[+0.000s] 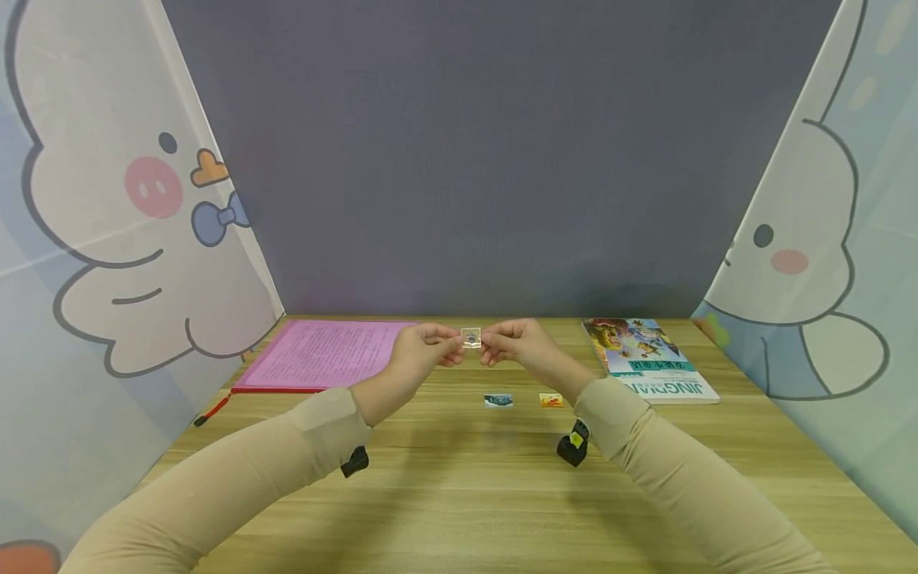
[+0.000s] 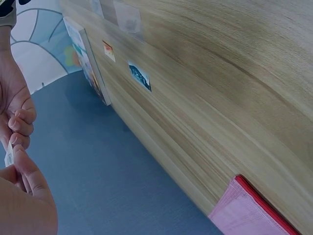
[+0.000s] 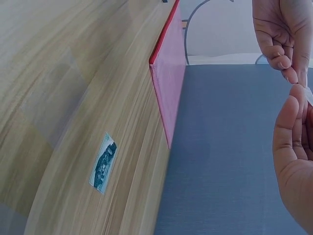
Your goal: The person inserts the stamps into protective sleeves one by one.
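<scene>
Both hands hold up one small square stamp (image 1: 471, 338) with a pale border and a dark design, in front of the dark panel. My left hand (image 1: 425, 348) pinches its left edge between thumb and fingers. At its right edge, my right hand (image 1: 522, 344) pinches it the same way. Seen from the left wrist, the stamp (image 2: 9, 155) is nearly edge-on between the fingertips. Below the hands, a blue-green stamp (image 1: 498, 400) lies flat on the wooden table (image 1: 459, 510). An orange-yellow stamp (image 1: 551, 400) lies to its right.
A pink file folder (image 1: 323, 355) with a red edge lies at the back left. The picture book (image 1: 649, 359) is at the back right, near the right forearm. Clear plastic sleeves (image 3: 56, 98) lie on the table, nearer me than the stamps. A dark panel (image 1: 473, 159) rises behind.
</scene>
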`<state>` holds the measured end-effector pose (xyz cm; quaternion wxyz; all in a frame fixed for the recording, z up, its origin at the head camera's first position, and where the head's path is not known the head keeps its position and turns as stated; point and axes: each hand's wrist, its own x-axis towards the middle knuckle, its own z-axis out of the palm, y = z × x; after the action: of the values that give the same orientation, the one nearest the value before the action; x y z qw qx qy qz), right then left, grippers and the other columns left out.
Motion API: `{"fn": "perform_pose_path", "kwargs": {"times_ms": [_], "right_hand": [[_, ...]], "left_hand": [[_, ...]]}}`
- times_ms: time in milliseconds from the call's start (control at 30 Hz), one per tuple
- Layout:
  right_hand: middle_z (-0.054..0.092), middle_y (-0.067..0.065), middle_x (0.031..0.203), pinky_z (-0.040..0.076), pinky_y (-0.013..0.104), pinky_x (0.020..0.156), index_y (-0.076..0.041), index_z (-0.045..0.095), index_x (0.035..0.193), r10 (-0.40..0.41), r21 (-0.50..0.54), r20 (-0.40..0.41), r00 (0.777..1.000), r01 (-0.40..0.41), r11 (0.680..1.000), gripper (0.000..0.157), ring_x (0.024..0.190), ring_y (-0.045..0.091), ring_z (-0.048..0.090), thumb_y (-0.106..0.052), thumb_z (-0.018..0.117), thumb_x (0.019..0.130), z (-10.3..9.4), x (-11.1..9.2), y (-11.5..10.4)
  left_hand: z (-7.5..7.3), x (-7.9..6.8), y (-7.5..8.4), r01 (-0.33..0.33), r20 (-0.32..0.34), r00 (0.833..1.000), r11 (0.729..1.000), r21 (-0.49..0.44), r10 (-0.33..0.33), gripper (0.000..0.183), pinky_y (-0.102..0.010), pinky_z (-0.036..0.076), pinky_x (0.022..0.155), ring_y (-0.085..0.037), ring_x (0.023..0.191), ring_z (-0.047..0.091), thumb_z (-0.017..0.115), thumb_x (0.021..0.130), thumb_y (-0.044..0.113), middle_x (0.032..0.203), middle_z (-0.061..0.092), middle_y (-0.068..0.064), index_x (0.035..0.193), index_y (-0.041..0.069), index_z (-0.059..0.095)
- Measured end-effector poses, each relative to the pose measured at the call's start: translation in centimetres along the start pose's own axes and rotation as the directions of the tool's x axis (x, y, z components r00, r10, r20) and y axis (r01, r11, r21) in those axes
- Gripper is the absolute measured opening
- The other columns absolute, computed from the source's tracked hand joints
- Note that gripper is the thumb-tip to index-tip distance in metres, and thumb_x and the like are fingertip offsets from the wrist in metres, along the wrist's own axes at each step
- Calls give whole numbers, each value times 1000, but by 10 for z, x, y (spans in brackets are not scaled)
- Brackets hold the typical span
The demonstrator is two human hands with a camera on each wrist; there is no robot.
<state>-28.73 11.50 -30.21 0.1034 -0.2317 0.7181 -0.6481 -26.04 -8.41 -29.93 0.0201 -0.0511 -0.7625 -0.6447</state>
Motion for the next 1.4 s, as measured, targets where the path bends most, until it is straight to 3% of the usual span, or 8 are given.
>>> {"fn": "perform_pose_path", "kwargs": {"times_ms": [233,333,567,800,1000,1167,1400], "right_hand": [[71,0,80,58,24,71,16,60,112,14,6,-6,1000,-14,1000,27,73,10,67,-7,55,98,2,0,0],[71,1,82,58,24,71,16,60,112,16,10,-10,1000,-16,1000,28,73,10,67,-7,56,98,2,0,0],[71,4,83,58,25,71,18,58,113,17,1,-33,999,-17,1000,31,71,10,66,-8,57,97,4,-1,0],[68,-2,78,58,26,70,11,59,107,-15,-44,-56,998,12,999,20,70,11,66,-4,59,94,6,-1,2],[69,5,80,59,31,70,5,58,102,-54,-30,-66,996,53,998,13,69,13,66,-2,62,93,6,-1,3],[70,19,89,60,31,72,8,61,104,-33,-44,-85,996,29,999,17,70,13,67,-3,63,92,7,-1,3],[71,8,89,59,32,77,12,61,110,-1,-25,-74,997,-1,1000,30,74,13,67,-14,63,95,5,-2,4]], "left_hand": [[0,-1,0,-5,-3,1000,1000,13,5,16,-31,61,72,-12,66,69,70,89,10,86,74,-14,102,0,70],[0,-1,0,-11,-6,1000,1000,17,11,16,-29,61,69,-12,66,69,70,89,10,86,74,-14,101,-1,70],[1,-2,1,-8,-3,1000,1000,11,8,16,-41,61,79,-13,66,69,70,89,10,89,74,-17,101,0,69],[2,-2,-1,-4,-17,1000,1000,1,4,14,-26,60,65,-11,61,67,70,88,7,95,72,-24,98,-2,70],[2,-2,-1,-14,-23,1000,1000,1,14,14,-26,60,64,-11,61,67,71,88,7,90,73,-21,98,-2,70],[2,-2,-1,-11,-26,1000,1000,3,11,14,-26,60,65,-11,61,67,71,88,8,87,74,-18,98,-2,70],[1,-7,3,-13,-27,1000,1000,5,13,15,-26,60,66,-11,63,68,70,89,8,92,73,-21,100,-3,69]]}}
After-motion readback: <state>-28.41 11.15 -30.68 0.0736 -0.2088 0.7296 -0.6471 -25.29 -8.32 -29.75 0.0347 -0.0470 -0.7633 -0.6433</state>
